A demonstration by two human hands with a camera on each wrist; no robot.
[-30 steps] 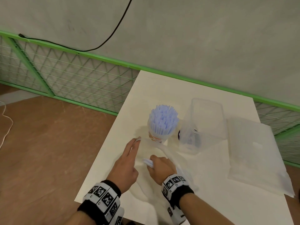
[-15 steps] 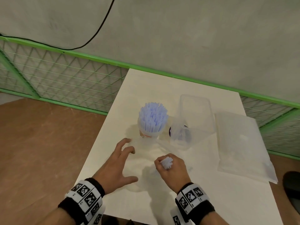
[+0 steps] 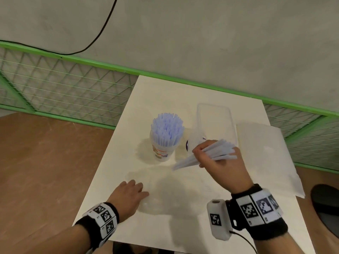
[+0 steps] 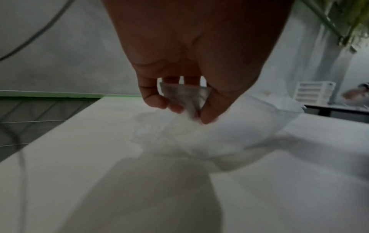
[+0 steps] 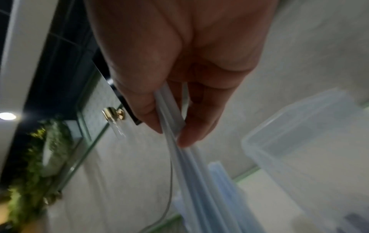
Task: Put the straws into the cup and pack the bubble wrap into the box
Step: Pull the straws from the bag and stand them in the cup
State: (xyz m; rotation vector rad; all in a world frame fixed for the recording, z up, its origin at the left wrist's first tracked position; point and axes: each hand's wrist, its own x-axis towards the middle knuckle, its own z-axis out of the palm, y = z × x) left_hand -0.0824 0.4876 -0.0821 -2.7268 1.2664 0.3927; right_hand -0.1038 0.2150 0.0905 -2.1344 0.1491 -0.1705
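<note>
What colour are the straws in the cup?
Pale blue, almost lilac. The straws standing in the cup show best in the head view.

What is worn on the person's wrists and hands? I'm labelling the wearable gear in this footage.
Both hands are bare. The left wrist band and the right wrist band are black cuffs carrying white tiles with black square-code markers. A small white camera unit, also marked, sits by the right band with a thin black cable.
</note>
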